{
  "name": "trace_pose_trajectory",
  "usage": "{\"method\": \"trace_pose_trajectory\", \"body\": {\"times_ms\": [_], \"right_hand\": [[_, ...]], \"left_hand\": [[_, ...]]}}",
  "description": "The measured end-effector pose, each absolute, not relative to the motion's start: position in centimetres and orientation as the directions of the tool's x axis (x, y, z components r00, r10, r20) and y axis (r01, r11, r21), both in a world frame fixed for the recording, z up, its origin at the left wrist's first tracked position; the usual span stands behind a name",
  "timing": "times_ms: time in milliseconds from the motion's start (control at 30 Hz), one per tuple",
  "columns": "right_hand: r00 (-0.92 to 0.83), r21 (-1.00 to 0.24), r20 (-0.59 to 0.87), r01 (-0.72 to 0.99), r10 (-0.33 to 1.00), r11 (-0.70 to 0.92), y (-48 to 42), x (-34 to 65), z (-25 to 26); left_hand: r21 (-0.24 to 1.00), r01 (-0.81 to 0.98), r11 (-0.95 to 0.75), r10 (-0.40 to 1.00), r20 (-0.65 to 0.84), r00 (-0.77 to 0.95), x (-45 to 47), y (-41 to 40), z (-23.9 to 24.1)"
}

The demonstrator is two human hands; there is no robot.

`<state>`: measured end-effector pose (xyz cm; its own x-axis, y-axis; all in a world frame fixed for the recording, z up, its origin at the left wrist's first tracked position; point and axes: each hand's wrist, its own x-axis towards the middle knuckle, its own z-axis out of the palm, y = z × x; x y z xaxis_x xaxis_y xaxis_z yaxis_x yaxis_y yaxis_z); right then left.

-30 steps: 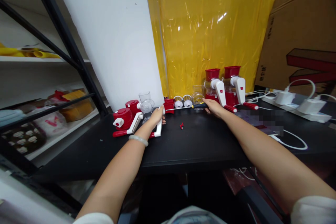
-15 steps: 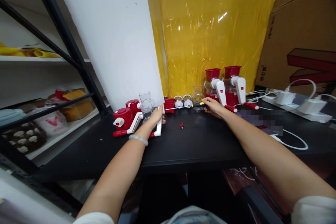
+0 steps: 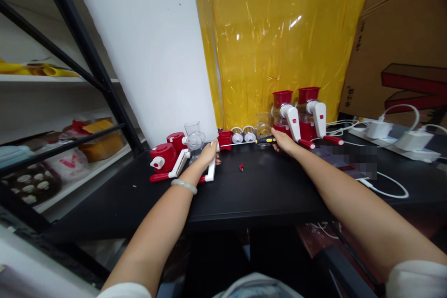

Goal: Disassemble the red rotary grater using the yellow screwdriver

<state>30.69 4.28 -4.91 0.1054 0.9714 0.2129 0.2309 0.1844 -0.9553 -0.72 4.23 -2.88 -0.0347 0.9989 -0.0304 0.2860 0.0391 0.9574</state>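
Observation:
My left hand (image 3: 209,152) is closed around a white crank handle (image 3: 211,170) with a red grip, held low over the black table. My right hand (image 3: 283,141) grips the rear of a black-and-yellow screwdriver (image 3: 264,140). The screwdriver lies level, its thin shaft running left to the top end of the crank by my left fingers. Whether the tip sits in a screw is too small to tell. A small red part (image 3: 241,166) lies on the table between my hands. Left of my left hand are a clear plastic hopper piece (image 3: 194,137) and red round bases (image 3: 164,157).
Two red-and-white rotary graters (image 3: 291,118) stand at the back right. Drum blades (image 3: 243,134) and a red container (image 3: 225,138) sit along the back. Power strips (image 3: 398,142) with white cables occupy the right side; a shelf rack (image 3: 104,79) stands at left.
My right hand has shifted slightly right and its fingers have changed position on the screwdriver's handle, which appears turned, showing more yellow. My left hand and the crank have stayed put.

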Motion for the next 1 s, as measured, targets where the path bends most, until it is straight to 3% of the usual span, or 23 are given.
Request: {"method": "trace_pose_trajectory", "body": {"times_ms": [267,1000], "right_hand": [[0.070,-0.975,0.221,-0.011,0.973,0.223,4.6,30.6,-5.0],[-0.016,-0.963,0.205,-0.184,0.979,0.199,3.1,30.9,-3.5]], "left_hand": [[0.963,0.267,0.038,0.999,-0.033,-0.022,-0.8,4.4,-3.0],[0.963,0.250,0.096,0.995,-0.096,-0.010,-0.6,3.4,-2.4]]}}
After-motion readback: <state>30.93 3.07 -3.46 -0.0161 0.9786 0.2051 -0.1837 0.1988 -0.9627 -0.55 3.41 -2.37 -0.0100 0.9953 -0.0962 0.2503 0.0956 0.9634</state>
